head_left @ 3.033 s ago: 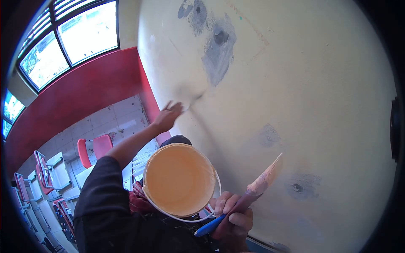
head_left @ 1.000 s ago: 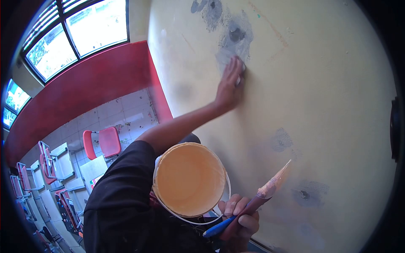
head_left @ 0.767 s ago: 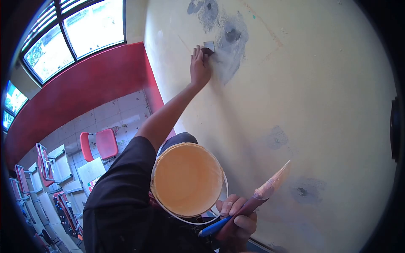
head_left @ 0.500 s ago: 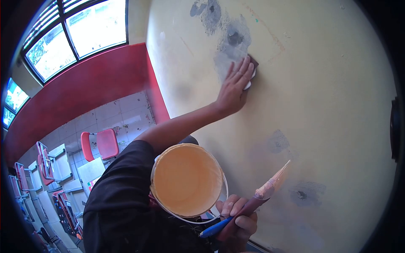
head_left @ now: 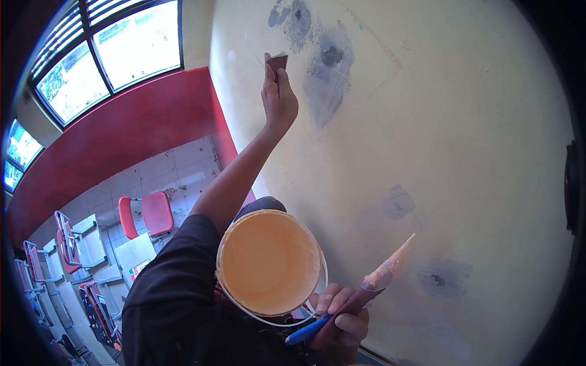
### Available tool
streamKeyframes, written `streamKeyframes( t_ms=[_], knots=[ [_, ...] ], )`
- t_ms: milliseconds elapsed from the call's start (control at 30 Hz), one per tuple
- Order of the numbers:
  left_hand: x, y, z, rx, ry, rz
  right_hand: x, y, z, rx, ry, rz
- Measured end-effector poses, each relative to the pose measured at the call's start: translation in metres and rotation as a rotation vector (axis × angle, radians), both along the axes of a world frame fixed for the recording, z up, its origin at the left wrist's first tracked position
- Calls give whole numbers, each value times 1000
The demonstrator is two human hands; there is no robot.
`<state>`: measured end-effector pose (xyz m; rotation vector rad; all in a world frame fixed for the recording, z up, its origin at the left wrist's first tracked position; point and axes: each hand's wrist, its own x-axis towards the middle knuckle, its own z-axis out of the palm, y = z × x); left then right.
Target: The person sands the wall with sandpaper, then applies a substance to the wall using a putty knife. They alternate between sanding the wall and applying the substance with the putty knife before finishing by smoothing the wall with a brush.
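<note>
My left hand [head_left: 281, 104] is raised beside the wall, its fingers closed on a folded piece of sandpaper [head_left: 277, 62], dark reddish-brown on one face. To its right, a grey patch [head_left: 329, 79] with a dark hollow marks the cream wall. Low in the view, my right hand [head_left: 342, 314] grips a paintbrush [head_left: 381, 274] with paint-coated bristles pointing up and right. A blue handle [head_left: 308, 330] sticks out from the same grip. The white wire handle of a bucket [head_left: 268, 262] runs to these fingers; its inside is coated light orange.
More grey patches show on the wall, one upper [head_left: 298, 24] and one lower right [head_left: 442, 279]. Left, a red chair [head_left: 157, 213] stands on the tiled floor among desks [head_left: 135, 251] and several other chairs. Windows [head_left: 137, 39] sit above a red wall band [head_left: 122, 122].
My left hand has moved left, away from the grey patch, and turned so the sandpaper shows above the fingers. My right hand, brush and bucket have hardly shifted.
</note>
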<state>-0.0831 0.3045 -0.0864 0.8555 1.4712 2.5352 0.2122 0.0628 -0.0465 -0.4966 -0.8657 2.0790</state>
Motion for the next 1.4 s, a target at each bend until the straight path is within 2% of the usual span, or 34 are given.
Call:
streamKeyframes(
  t_ms=[67,167,267,367,467,500,533,567,633,700,800,833,867,900,1100,1233,1300,1367,1400],
  knots=[
    [-11,28,-19,-89,2,70,0,0,2,5,-12,-26],
    [-10,43,-24,-367,275,403,3,2,-2,60,2,-51],
    [-8,50,-25,-521,446,464,6,1,-2,46,-28,-48],
    [-20,58,-32,-508,492,457,7,1,-1,14,-14,-54],
    [-17,65,-38,-284,485,194,6,4,-5,33,44,-32],
    [-5,67,-42,-283,415,-9,5,3,-5,32,37,-24],
    [18,69,-39,-183,430,142,3,3,-5,33,31,-15],
    [36,58,-35,-173,458,154,1,3,-5,38,26,-6],
    [63,27,-36,-125,659,46,-3,5,-6,60,13,-2],
    [83,-5,-30,-88,750,-64,-6,5,-6,60,0,-1],
    [47,22,-56,-165,837,56,-8,2,-2,43,-21,-19],
    [27,43,-68,-207,760,187,-9,0,0,43,-33,-28],
    [4,57,-73,-425,724,266,-9,-1,2,44,-44,-36],
    [-16,69,-80,-474,634,305,-7,-2,3,30,-57,-53],
    [-49,46,-38,-108,306,526,5,1,-2,58,-14,-100],
    [-41,47,-43,-263,415,409,2,-2,-1,69,-18,-61],
    [-21,46,-46,-350,471,258,-1,-1,1,56,-13,-33],
    [-6,44,-45,-367,374,81,-1,-1,1,63,-21,-13],
    [-8,48,-48,-421,363,113,0,-1,2,63,-31,-25]
  ],
)
